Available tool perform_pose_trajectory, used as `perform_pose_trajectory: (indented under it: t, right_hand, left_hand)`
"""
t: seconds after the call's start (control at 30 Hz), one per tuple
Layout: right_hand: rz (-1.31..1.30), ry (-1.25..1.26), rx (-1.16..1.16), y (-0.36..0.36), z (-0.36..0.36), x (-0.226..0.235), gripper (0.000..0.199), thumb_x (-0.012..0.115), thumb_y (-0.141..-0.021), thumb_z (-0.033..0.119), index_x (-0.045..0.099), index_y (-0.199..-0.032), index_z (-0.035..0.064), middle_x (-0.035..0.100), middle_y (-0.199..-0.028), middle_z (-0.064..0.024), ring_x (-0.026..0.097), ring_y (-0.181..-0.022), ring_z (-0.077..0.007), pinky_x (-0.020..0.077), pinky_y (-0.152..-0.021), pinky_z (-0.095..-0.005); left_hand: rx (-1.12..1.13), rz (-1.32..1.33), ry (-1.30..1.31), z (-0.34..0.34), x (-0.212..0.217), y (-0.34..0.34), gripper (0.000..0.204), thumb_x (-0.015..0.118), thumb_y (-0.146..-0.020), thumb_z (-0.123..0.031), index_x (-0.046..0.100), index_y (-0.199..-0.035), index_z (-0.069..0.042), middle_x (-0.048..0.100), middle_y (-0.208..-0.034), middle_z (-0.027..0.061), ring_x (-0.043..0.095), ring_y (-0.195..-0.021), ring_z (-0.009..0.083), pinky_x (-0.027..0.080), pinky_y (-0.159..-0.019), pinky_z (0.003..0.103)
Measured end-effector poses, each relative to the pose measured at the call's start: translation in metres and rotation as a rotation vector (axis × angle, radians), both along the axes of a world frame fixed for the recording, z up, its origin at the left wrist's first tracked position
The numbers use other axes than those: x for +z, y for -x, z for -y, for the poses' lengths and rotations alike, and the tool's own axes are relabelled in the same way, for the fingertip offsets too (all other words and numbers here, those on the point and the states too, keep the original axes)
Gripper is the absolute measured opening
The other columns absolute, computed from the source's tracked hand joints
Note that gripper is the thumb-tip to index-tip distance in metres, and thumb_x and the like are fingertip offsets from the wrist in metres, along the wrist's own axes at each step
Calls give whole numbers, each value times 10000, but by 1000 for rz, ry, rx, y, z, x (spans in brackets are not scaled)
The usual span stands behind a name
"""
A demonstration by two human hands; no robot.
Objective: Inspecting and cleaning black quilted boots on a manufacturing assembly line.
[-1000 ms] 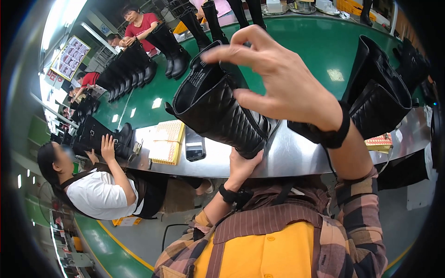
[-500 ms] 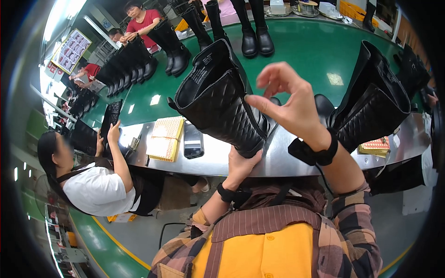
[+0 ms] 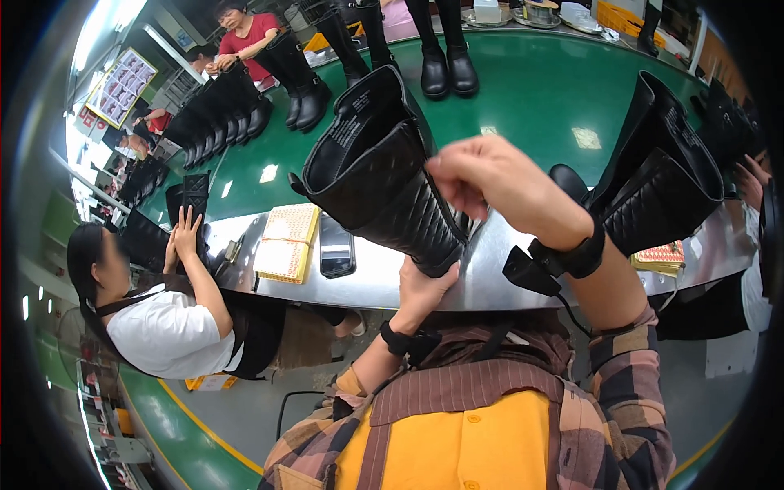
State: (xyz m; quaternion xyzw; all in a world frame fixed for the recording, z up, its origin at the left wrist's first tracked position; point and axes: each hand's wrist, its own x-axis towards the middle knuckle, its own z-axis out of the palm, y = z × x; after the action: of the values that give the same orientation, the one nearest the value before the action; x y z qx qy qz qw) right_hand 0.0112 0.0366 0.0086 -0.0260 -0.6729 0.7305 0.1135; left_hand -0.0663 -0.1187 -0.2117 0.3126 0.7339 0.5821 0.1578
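Observation:
A tall black boot with a quilted shaft point(image 3: 371, 192) leans toward me over the metal table edge, its wide top open and its lining showing. My left hand point(image 3: 420, 292) is closed round its lower back, near the heel. At the side seam of the shaft, my right hand point(image 3: 510, 184) is closed in a pinch, thumb and forefinger against the boot's edge. Whatever lies between those fingertips is too small to make out. A second black quilted boot point(image 3: 653, 204) stands to the right of my right wrist, its top open as well.
Left of the boot lie a phone point(image 3: 336, 247) and a banded stack of printed cards point(image 3: 286, 243); another stack point(image 3: 658, 257) sits at right. Black boots point(image 3: 449, 61) line the green belt point(image 3: 523, 73). A co-worker in white point(image 3: 167, 327) stands at left; another person's hands point(image 3: 753, 175) show far right.
My right hand has come down and closed from an open curl into a pinch at the boot's side. The left hand keeps its hold. The co-worker's hands at left have come together.

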Motion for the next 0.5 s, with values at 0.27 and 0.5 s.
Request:
perform_pose_trajectory:
  t: [0.27, 0.5]
  right_hand:
    - [-299, -164, -39, -10, -8, 3, 397, 469, -990, 363, 651, -878, 29, 581, -676, -14, 533, -583, -69, 429, -524, -194]
    - [333, -100, -396, -51, -23, -159, 278, 618, -913, 263, 614, -1016, 5, 626, -786, -39, 592, -674, -84, 485, -574, -222]
  left_hand:
    - [-19, -76, -3, -7, 3, -3, 576, 785, -709, -162, 518, -1197, -11, 678, -1047, 145, 657, -964, 246, 493, -856, 328]
    - [-160, 123, -29, -13, 9, 17, 579, 815, -716, -209, 537, -1173, 13, 675, -1057, 145, 646, -988, 223, 483, -886, 329]
